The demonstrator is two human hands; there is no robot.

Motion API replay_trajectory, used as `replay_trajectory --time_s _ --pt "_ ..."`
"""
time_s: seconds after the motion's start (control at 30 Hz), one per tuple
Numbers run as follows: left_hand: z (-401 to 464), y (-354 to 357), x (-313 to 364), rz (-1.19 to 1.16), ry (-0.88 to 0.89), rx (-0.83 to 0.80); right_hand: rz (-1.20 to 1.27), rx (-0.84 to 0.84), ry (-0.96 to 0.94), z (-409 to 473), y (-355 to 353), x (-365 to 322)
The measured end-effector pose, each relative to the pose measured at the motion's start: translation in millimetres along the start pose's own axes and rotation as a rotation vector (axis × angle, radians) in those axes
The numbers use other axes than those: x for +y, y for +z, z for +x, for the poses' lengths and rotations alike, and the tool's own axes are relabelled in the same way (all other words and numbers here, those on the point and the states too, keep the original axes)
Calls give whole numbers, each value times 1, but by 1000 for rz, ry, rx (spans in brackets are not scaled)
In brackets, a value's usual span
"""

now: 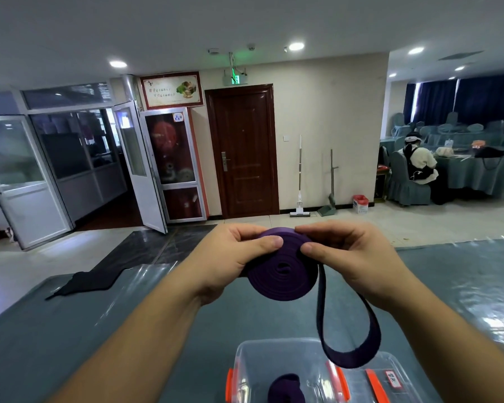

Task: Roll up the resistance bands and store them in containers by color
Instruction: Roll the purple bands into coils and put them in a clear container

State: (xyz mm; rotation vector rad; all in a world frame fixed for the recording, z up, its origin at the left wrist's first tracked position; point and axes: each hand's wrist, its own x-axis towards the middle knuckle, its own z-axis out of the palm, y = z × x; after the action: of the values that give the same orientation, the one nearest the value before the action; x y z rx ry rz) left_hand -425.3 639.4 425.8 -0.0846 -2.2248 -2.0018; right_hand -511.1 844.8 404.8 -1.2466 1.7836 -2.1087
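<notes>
Step in hand: rolling of a purple resistance band (282,271), judged well advanced. The band is held in mid-air above the bench (128,330), wound into a flat coil of several turns. A loose loop of the same band hangs from the coil's right side, its lowest part over the clear container (274,362).

Left hand (239,257): grip closed on the coil's left edge, thumb laid on the near face, fingers curled behind. Right hand (346,257): grip closed on the top right edge, thumb pressed beside the point where the tail leaves the coil. Both forearms are raised and converge at chest height.

A second dark purple roll (285,388) is seen already lying in the container, which has orange latches.

Next move, as judged: the hanging loop must be wound on under steady tension, the coil pinched so it does not spring open, then lowered into the same container.
</notes>
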Motion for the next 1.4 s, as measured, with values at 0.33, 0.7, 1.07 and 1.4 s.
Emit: replay_trajectory --time_s 0.33,0.7,1.07,1.4 --pt "1 -6 1 56 -57 -84 -149 -63 -21 2 -7 -7" --pt "3 -4 -8 74 -70 -50 -134 -92 0 4 -5 -3" --pt "6 -6 -15 34 -63 3 -56 -71 -15 7 -7 6" --pt "7 -2 -19 -201 -8 11 245 83 -2 7 -2 16"
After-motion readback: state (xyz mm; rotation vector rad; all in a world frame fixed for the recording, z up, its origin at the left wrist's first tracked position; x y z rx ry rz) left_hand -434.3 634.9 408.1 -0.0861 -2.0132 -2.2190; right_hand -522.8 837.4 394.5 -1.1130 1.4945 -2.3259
